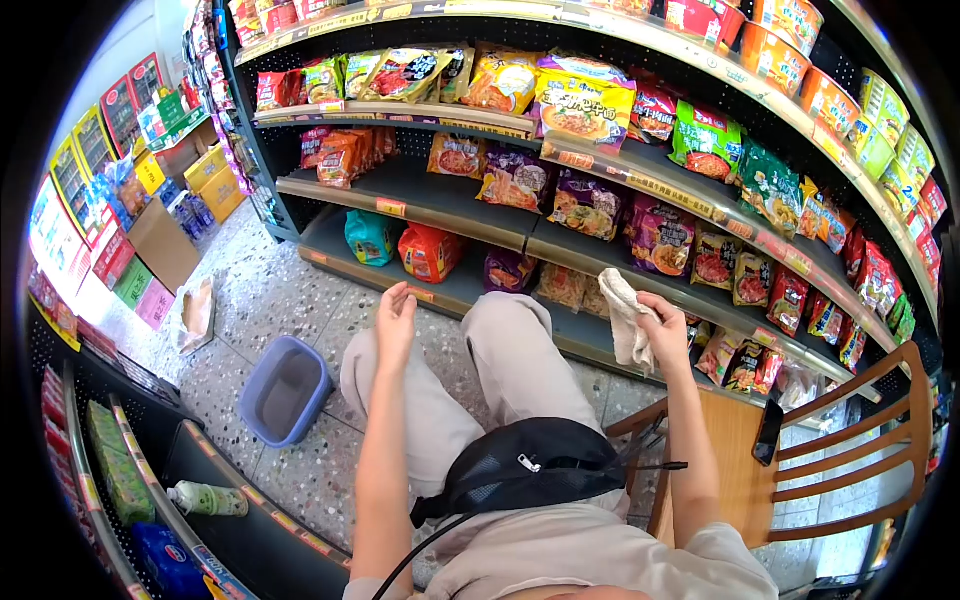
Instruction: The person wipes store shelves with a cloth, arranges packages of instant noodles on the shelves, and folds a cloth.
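A crumpled off-white cloth (628,318) hangs from my right hand (662,328), whose fingers pinch it in front of the lower shelves. My left hand (396,318) is raised above my left knee with its fingers curled together; whether anything small is between them is hidden. Beyond it, a red-orange package (430,252) and a teal package (370,238) stand on the bottom shelf (330,252). Several purple noodle packets (585,207) sit on the shelf above, farther from my right hand.
A blue-grey basin (286,390) stands on the speckled floor at left. A wooden chair (735,455) with a phone (768,433) on it is at my right. Another shelf unit (240,520) curves along the lower left. Cardboard boxes (165,245) lie at upper left.
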Demonstrator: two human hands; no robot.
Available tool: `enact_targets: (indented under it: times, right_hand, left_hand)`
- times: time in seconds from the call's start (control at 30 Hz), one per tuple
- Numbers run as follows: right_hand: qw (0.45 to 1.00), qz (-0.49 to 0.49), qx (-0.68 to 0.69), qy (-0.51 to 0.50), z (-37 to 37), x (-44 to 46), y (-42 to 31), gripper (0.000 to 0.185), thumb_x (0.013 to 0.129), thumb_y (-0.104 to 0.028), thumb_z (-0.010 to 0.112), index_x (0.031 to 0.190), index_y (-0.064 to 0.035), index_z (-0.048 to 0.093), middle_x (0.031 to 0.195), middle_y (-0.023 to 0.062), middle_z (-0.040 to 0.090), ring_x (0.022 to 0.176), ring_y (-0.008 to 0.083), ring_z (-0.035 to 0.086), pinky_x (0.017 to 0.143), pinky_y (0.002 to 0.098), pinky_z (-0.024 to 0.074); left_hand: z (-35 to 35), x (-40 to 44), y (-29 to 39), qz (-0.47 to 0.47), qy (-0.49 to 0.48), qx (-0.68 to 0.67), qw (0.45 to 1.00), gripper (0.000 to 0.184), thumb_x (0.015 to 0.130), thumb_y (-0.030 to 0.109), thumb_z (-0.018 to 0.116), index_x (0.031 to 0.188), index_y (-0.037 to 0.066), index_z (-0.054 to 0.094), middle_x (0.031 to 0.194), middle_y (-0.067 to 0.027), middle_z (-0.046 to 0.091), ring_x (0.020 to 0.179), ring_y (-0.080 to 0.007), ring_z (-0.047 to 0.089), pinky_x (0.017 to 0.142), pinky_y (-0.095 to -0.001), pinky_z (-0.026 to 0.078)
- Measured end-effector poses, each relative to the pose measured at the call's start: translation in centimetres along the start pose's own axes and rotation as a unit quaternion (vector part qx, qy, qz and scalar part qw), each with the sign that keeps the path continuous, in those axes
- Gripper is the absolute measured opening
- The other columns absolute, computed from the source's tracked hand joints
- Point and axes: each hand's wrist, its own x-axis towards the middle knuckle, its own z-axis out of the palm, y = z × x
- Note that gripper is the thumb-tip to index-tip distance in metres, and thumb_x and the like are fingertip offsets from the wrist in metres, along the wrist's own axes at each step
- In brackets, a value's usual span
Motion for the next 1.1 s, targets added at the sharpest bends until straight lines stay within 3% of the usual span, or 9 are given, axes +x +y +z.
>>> enact_targets:
  times: [0.3,0.5,0.6,0.83,1.0,1.1]
  right_hand:
    - [0.997,0.042,-0.039,-0.059,3.1,3.6,0.4,0.029,0.075,0.002,0.054,0.103,0.0041,0.064,0.108,0.008,0.064,0.098,0.0152,0.058,0.087,0.0257,0.0438]
    - [0.978,-0.019,-0.158,-0.138,8.0,7.8,1.9,0.031,0.073,-0.005,0.055,0.101,0.001,0.066,0.111,0.0125,0.064,0.106,0.0257,0.059,0.095,0.0314,0.042]
    - [0.972,-0.035,-0.172,-0.154,10.5,9.4,2.5,0.03,0.072,-0.005,0.055,0.099,0.0006,0.066,0.111,0.0125,0.063,0.105,0.0263,0.059,0.094,0.0318,0.0428]
    - [0.969,-0.103,-0.187,-0.128,14.5,13.1,4.0,0.026,0.073,-0.003,0.055,0.097,0.0003,0.066,0.109,0.0142,0.063,0.102,0.0301,0.06,0.091,0.0353,0.0448]
    - [0.95,-0.191,-0.24,-0.063,16.1,16.4,5.8,0.025,0.074,-0.002,0.054,0.097,-0.0008,0.066,0.108,0.015,0.061,0.1,0.0337,0.059,0.089,0.0376,0.0453]
    - [0.943,-0.186,-0.271,-0.056,16.1,18.2,6.3,0.026,0.074,-0.002,0.054,0.097,-0.0014,0.066,0.109,0.0155,0.061,0.101,0.034,0.059,0.089,0.0383,0.0464]
  left_hand:
    - [-0.8,0.0,0.2,-0.01,0.019,-0.036,0.999,0.036,0.09,0.008,0.057,0.124,-0.002,0.05,0.122,-0.0144,0.054,0.115,-0.0203,0.051,0.1,-0.0306,0.039]
    - [-2.4,-0.2,1.0,-0.018,0.048,-0.065,0.997,0.036,0.093,0.011,0.054,0.125,-0.003,0.048,0.123,-0.0144,0.054,0.116,-0.0202,0.05,0.1,-0.0314,0.038]
    - [-2.9,-0.3,1.4,-0.041,0.05,-0.075,0.995,0.036,0.093,0.01,0.053,0.126,-0.003,0.047,0.123,-0.0144,0.054,0.115,-0.0198,0.05,0.1,-0.0309,0.037]
    - [-4.0,-1.2,3.4,-0.066,0.086,-0.044,0.993,0.035,0.094,0.007,0.051,0.126,-0.005,0.046,0.124,-0.0146,0.052,0.117,-0.0198,0.049,0.101,-0.0303,0.036]
    - [-5.3,-2.3,4.3,-0.077,0.135,-0.103,0.982,0.032,0.094,0.004,0.048,0.124,-0.005,0.046,0.125,-0.016,0.052,0.12,-0.0217,0.048,0.103,-0.0321,0.035]
    - [-5.7,-2.4,4.3,-0.081,0.158,-0.126,0.976,0.03,0.094,0.002,0.047,0.123,-0.005,0.047,0.124,-0.016,0.052,0.12,-0.022,0.048,0.103,-0.0325,0.035]
